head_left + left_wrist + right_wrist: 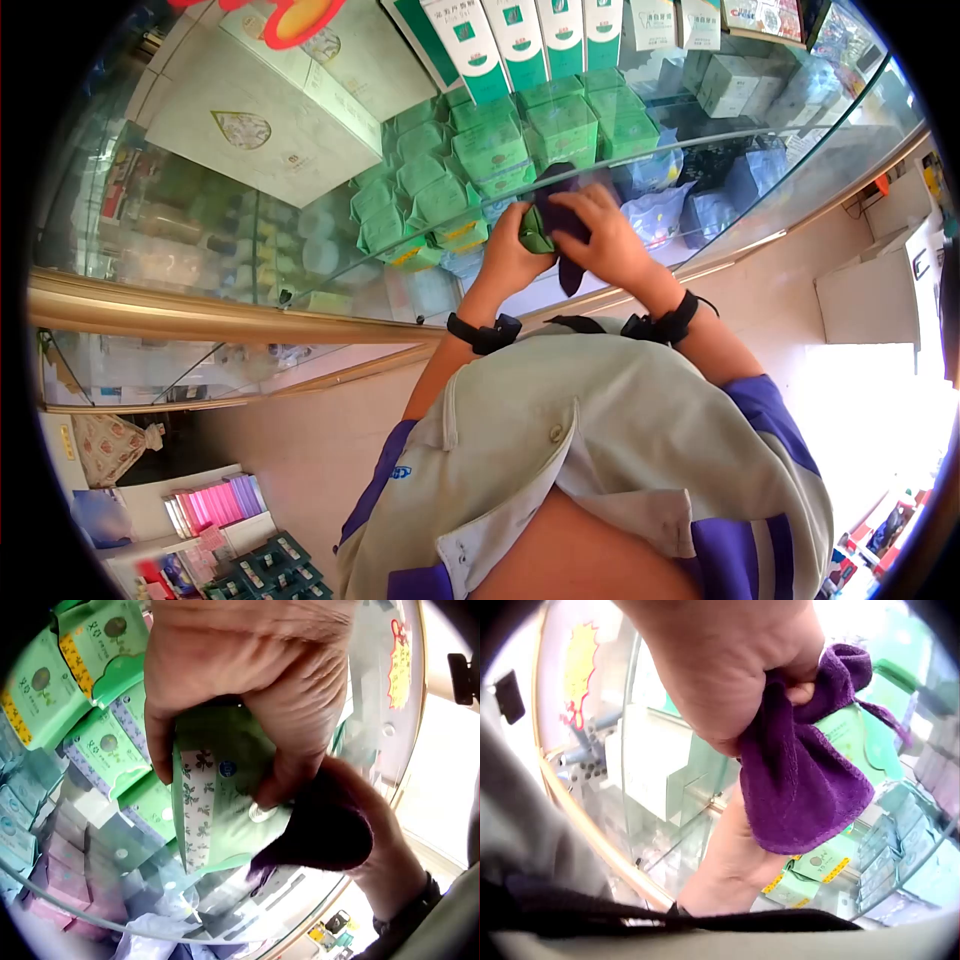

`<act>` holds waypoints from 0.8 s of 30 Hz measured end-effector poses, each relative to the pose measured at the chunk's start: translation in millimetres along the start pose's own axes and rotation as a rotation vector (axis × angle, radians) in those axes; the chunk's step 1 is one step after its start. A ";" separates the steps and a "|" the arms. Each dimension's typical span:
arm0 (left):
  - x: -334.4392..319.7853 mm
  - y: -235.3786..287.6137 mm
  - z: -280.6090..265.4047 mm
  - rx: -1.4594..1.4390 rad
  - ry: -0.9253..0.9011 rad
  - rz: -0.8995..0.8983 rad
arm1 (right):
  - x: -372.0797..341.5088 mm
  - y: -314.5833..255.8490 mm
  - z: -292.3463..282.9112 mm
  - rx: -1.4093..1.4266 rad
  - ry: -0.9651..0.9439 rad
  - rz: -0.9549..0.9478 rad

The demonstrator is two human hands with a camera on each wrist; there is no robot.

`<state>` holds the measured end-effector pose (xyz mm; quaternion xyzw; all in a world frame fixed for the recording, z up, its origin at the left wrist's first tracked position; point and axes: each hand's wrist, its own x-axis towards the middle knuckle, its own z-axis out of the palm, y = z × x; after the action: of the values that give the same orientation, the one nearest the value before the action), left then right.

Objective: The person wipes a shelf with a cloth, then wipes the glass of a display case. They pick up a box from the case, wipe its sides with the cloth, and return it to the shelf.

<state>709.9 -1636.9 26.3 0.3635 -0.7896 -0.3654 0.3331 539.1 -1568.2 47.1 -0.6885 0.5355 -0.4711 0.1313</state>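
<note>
My left hand (247, 660) grips a soft green packet (232, 780) with a flowered white band, thumb on one side and fingers on the other. In my right hand (735, 675) a purple cloth (802, 787) is bunched, its loose corners hanging down. The cloth lies against the packet's side in the left wrist view. Both hands are close together over the glass counter's front edge in the head view, with the green packet (535, 232) between them. Rows of similar green packets (490, 150) stand in the case just beyond.
A large white box (260, 120) stands on the counter at left. Tall white-and-green cartons (470, 50) line the back. Blue packets (900, 847) and pink packets (67, 870) sit in the case. The gold counter rim (200, 315) runs in front of my body.
</note>
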 end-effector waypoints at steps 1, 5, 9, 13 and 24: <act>-1.4 -6.4 -0.5 -0.019 0.000 0.049 | -0.1 8.3 -3.4 -0.018 0.019 0.035; -6.5 -0.8 6.8 -0.012 -0.005 0.037 | -14.3 22.1 -2.5 -0.080 0.141 0.038; -7.1 13.6 22.1 -0.219 0.011 -0.069 | -16.8 -29.1 -10.9 0.048 -0.057 -0.052; -11.1 14.2 17.4 -0.037 0.033 0.061 | -17.5 4.2 -29.4 -0.077 0.066 0.066; -0.4 35.0 30.4 0.083 0.086 0.085 | -22.6 -19.6 -40.4 -0.008 0.043 -0.018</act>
<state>674.4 -1610.0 39.3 0.3587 -0.8036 -0.3018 0.3667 519.6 -1528.0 70.1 -0.6836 0.5338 -0.4849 0.1126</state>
